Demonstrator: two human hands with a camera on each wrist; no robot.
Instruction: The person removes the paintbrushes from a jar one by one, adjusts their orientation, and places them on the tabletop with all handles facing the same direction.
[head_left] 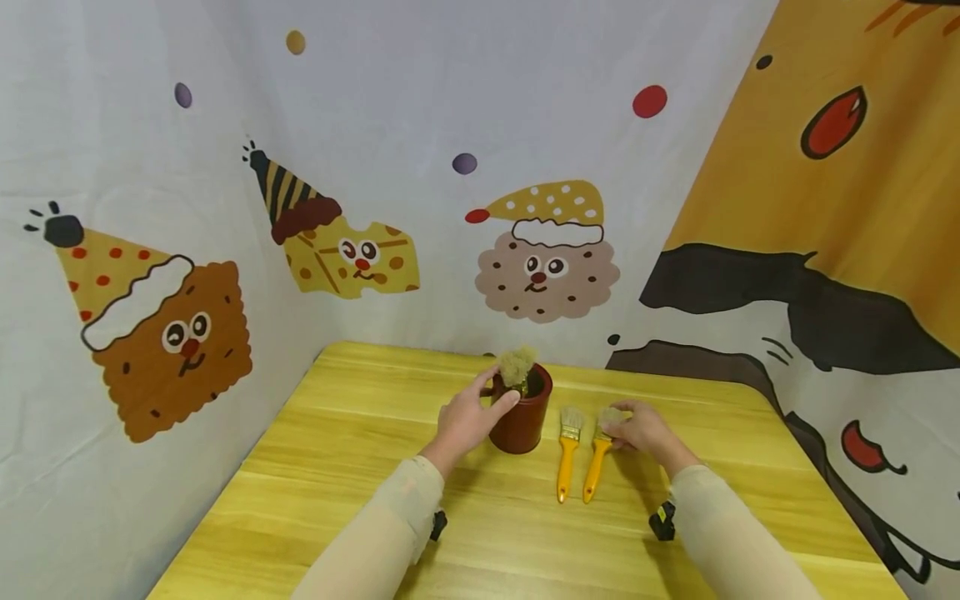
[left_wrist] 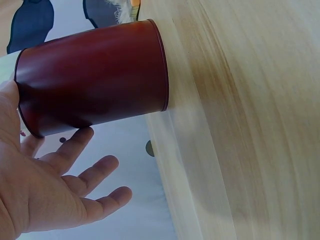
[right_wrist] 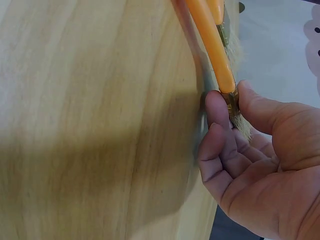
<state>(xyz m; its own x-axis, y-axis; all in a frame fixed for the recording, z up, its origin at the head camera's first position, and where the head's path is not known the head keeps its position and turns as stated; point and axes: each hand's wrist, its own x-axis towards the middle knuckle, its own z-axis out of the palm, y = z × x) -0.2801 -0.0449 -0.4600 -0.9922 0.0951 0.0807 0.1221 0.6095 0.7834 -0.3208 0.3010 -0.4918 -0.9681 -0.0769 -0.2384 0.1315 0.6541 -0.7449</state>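
A dark red-brown cup (head_left: 517, 429) stands upright near the back of the table; a paintbrush (head_left: 517, 367) sticks out of it, bristles up. Around the cup's rim is my left hand (head_left: 467, 421), its thumb over the opening beside that brush and its other fingers spread; in the left wrist view one fingertip (left_wrist: 85, 135) meets the cup's side. My right hand (head_left: 639, 429) pinches the right-hand paintbrush (head_left: 596, 467), with thumb and forefinger at the metal band in the right wrist view. Left of it lies another paintbrush (head_left: 566, 467), handle toward me.
The wooden table (head_left: 360, 467) extends in front of both arms. Behind it and to its left hangs a white cloth (head_left: 390, 100) with cartoon prints, and a large yellow printed shape fills the right side. Black wrist straps (head_left: 662, 521) show under the sleeves.
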